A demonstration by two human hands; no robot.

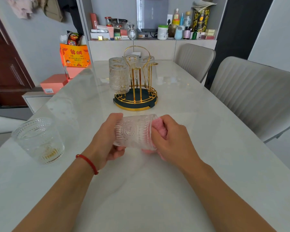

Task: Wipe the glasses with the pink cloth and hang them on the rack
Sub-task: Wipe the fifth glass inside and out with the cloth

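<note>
My left hand grips the base end of a clear embossed glass that lies sideways above the table, its mouth to the right. My right hand holds the pink cloth, which is pushed into the mouth of that glass. Beyond my hands stands the gold wire rack on its dark round tray, with several embossed glasses hanging upside down on its pegs. A second loose glass stands upright on the table at the left.
The white table runs away from me. Two grey padded chairs stand along its right side. Pink and orange boxes sit beyond the far left corner. A shelf with bottles and jars fills the back wall.
</note>
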